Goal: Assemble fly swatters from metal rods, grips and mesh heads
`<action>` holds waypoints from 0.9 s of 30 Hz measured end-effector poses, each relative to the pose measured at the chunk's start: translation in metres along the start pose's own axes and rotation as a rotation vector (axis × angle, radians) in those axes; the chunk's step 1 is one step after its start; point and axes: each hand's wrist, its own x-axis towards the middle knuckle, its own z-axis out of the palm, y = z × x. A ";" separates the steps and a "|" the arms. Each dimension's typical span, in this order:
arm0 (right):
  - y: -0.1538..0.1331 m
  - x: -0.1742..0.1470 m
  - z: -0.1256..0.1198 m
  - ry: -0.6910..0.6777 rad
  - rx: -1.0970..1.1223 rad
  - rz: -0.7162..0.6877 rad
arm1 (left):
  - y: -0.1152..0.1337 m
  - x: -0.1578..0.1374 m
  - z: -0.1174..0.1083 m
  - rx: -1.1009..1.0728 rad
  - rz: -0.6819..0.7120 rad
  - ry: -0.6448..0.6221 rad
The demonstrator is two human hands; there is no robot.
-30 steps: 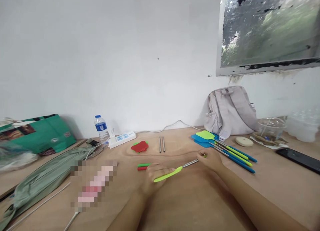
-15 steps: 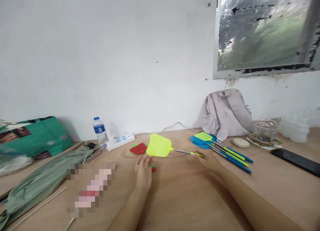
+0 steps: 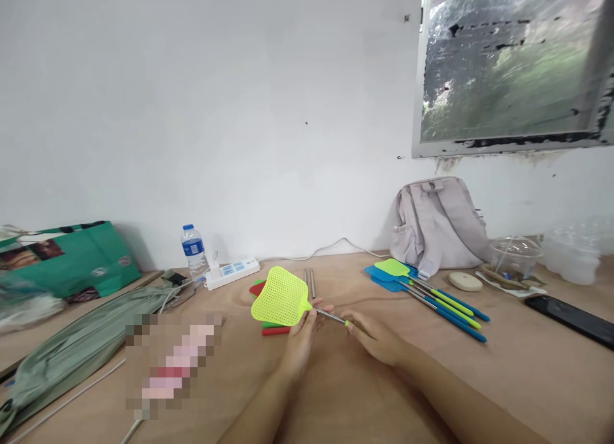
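Note:
A yellow-green fly swatter (image 3: 279, 297) with a perforated head and a metal shaft is held above the table, its head pointing left. My left hand (image 3: 303, 335) grips it at the neck, thumb and fingers around the shaft's upper end. Round the handle end my right hand (image 3: 377, 338) is closed, hiding most of the grip. Behind the swatter head lie a red swatter (image 3: 275, 331) and a green one, both partly hidden. Two bare metal rods (image 3: 313, 284) lie just beyond my left hand. Several blue and yellow-green swatters (image 3: 434, 297) lie stacked to the right.
Along the wall stand a water bottle (image 3: 194, 252), a white power strip (image 3: 233, 273) and a grey backpack (image 3: 439, 226). A phone (image 3: 570, 317), a round cream-coloured object (image 3: 465, 281) and a plastic cup (image 3: 515, 258) are at right. A green bag (image 3: 77, 258) and grey-green cloth (image 3: 91, 335) occupy the left.
My left hand has moved right and taken hold of the swatter's neck. The swatter has come lower and nearer, with my right hand shifting left. The two metal rods have come into view.

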 end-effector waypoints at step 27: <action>-0.009 0.016 0.018 -0.200 0.567 0.282 | -0.004 -0.002 0.007 0.168 0.035 0.106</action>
